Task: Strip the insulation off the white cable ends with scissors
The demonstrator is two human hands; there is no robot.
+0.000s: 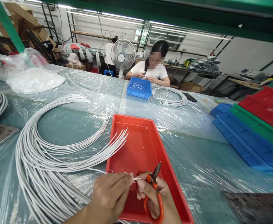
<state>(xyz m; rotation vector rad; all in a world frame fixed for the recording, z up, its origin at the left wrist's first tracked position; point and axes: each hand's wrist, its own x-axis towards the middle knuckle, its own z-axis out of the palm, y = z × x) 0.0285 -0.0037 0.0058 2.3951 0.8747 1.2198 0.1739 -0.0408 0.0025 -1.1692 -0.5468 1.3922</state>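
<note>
The cable (pixel 135 179) runs crosswise above the red tray (pixel 138 141), tip pointing right; your left hand (pixel 110 193) pinches it in a narrow grip. Your right hand (pixel 164 193) holds scissors (pixel 153 178), blades pointing away. More cables (pixel 31 140) curl leftward on the desk (pixel 197 155).

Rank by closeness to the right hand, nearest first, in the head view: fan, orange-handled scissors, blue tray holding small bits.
1. Orange-handled scissors: held in the right hand.
2. Blue tray: ahead, on the far side of the table.
3. Fan: farthest, beyond the table, left of the blue tray in view.
</note>
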